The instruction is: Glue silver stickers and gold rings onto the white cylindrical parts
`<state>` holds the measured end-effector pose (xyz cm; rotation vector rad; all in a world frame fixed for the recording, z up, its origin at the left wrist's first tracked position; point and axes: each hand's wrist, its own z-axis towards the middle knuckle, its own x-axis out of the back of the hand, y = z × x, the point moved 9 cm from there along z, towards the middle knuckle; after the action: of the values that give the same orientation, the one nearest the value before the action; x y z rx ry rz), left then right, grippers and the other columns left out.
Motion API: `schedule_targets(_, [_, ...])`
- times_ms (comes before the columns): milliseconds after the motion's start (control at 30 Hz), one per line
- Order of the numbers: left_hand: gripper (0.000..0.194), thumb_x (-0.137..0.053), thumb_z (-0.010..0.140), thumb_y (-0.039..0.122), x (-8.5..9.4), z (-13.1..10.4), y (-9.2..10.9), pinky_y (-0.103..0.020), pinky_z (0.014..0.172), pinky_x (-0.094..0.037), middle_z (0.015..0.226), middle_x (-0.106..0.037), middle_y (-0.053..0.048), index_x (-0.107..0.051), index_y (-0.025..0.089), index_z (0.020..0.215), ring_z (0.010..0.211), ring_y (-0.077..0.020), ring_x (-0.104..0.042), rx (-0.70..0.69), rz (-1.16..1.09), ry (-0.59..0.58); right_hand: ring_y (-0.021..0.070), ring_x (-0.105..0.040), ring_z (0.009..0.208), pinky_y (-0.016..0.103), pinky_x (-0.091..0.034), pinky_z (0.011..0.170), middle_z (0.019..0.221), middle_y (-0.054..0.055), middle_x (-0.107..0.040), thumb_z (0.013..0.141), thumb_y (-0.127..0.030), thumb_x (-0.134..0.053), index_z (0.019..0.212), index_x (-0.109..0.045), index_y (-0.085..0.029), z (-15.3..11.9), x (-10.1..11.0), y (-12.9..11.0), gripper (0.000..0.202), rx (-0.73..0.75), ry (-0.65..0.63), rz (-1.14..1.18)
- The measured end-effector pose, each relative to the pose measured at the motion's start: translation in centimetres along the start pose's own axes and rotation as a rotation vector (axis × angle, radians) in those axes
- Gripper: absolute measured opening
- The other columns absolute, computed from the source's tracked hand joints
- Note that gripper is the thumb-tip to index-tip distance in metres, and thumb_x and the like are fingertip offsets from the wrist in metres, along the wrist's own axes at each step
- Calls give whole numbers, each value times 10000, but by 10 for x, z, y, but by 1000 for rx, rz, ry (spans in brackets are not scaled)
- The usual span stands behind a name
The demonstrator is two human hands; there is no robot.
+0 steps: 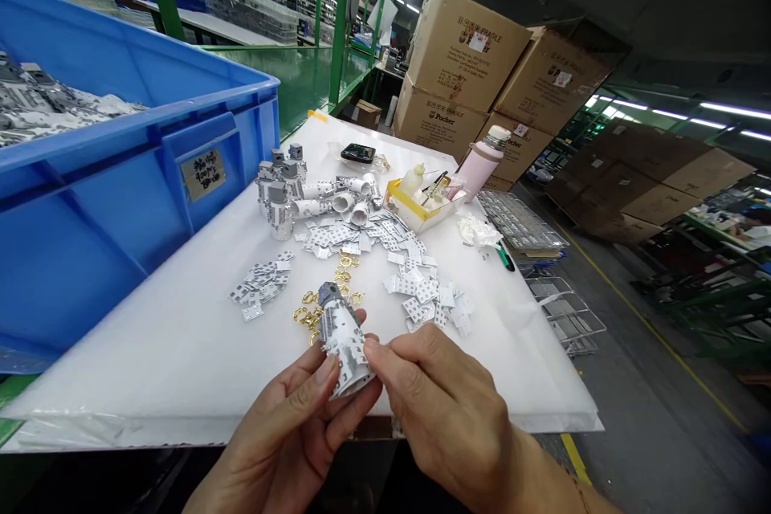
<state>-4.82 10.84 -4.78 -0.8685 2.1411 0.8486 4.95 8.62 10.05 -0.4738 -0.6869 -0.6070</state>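
Note:
A white and grey cone-shaped part (344,341) with a grey block at its narrow end is tilted over the table's front. My left hand (295,409) holds it from the left and below, fingers wrapped around it. The fingers of my right hand (437,401) are pinched at the part's right side near its wide end; whether a small piece sits between them is hidden. Just behind the part lie gold rings (310,315). Flat white pieces with small squares lie in a left pile (262,285) and a right pile (422,293).
More cone-shaped parts (280,213) stand and lie at the back left. A blue crate (120,201) borders the left side. Toward the back right are a yellow-edged tray (422,217), a pink bottle (479,165), crumpled tissue (479,230) and stacked trays (524,221).

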Motion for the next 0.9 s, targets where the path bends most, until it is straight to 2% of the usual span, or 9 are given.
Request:
schedule_targets(100, [488, -850, 646, 60, 3, 0, 0, -559, 1003, -536, 1286, -687, -222, -703, 109, 1108, 1293, -427, -544, 1, -3, 12, 205, -623, 762, 308, -583, 665, 876, 142, -703, 950, -12, -454, 1182, -631, 1, -1, -1, -3, 292, 44, -18, 2])
schedule_targets(200, [383, -789, 711, 57, 2, 1, -4, -551, 1040, -506, 1250, -715, -165, -715, 152, 1074, 1307, -398, -540, 39, -16, -6, 208, -625, 779, 306, -587, 671, 883, 143, -701, 943, 1, -453, 1174, -632, 2, -3, -1, -3, 292, 45, -21, 13])
schedule_targets(400, [410, -821, 695, 73, -2, -1, -8, -555, 1047, -502, 1265, -697, -182, -696, 135, 1080, 1299, -401, -549, 67, -44, -16, 196, -627, 788, 293, -583, 672, 878, 151, -682, 907, 30, -508, 1151, -656, 0, -6, -1, 7, 287, -60, -9, 83])
schedule_targets(600, [340, -751, 753, 37, -7, -4, -7, -471, 1043, -530, 1143, -757, -102, -707, 154, 1070, 1166, -321, -667, 86, -37, 8, 174, -633, 855, 258, -578, 742, 897, 145, -657, 898, 50, -489, 1113, -670, -7, -6, -2, 19, 287, -154, -18, 253])
schedule_targets(733, [307, -742, 778, 42, -9, -5, -7, -457, 1040, -530, 1105, -768, -91, -714, 165, 1057, 1164, -307, -670, 86, -44, -16, 181, -629, 839, 271, -579, 728, 894, 141, -662, 891, 59, -497, 1137, -664, -14, -8, -2, 17, 305, -114, -15, 190])
schedule_targets(900, [239, -752, 781, 52, -12, -5, -7, -446, 1058, -514, 1152, -758, -89, -729, 159, 993, 1226, -312, -629, 78, -40, -55, 204, -624, 797, 296, -573, 666, 881, 143, -686, 928, 15, -491, 1166, -644, 2, -8, -3, 4, 283, 18, -41, 18])
